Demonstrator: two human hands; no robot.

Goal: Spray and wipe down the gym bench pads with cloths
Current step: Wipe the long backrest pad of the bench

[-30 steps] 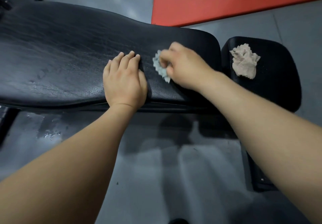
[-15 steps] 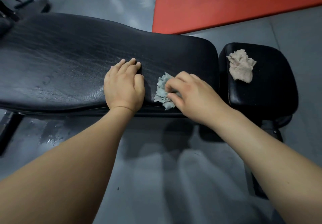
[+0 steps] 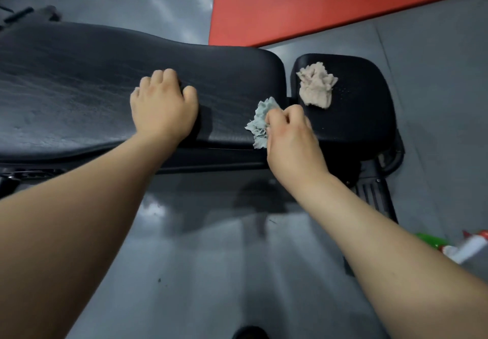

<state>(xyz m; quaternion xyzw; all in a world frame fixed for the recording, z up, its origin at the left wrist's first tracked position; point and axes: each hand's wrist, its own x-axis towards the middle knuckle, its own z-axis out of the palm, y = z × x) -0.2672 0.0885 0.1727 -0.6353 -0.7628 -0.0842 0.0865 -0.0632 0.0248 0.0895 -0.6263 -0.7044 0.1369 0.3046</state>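
Back pad [image 3: 79, 88] lies bare to the left of the left hand [image 3: 163, 106], which rests mid-pad. Right hand [image 3: 290, 138] gripping the grey-blue cloth [image 3: 260, 122] fills the pad's right end, by the narrow gap. Beige cloth [image 3: 315, 85] takes the seat pad [image 3: 364, 127] far-left part; rest bare.

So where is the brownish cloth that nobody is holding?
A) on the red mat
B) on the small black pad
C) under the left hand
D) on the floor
B: the brownish cloth lies crumpled on the small black pad, while the right hand grips the blue-grey cloth.
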